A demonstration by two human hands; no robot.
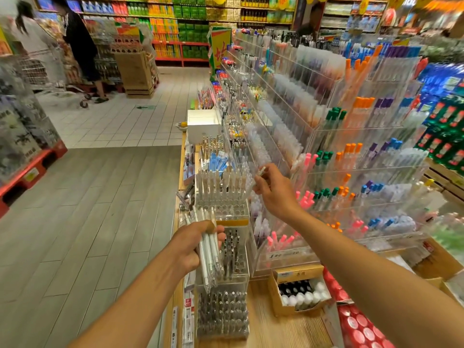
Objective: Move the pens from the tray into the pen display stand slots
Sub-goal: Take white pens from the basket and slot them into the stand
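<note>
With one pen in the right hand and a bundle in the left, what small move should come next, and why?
Probably lower the right hand so the single pen in its grip slides into an empty hole of the clear display stand. The pen is pinched just beside the stand's filled row, and the left hand holds a bundle of white pens waiting to follow.

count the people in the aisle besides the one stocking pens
2. One in a light top stands at the far left by a cart; one in dark clothes stands just to the right, near wire baskets. Shelving may hide others.
</note>
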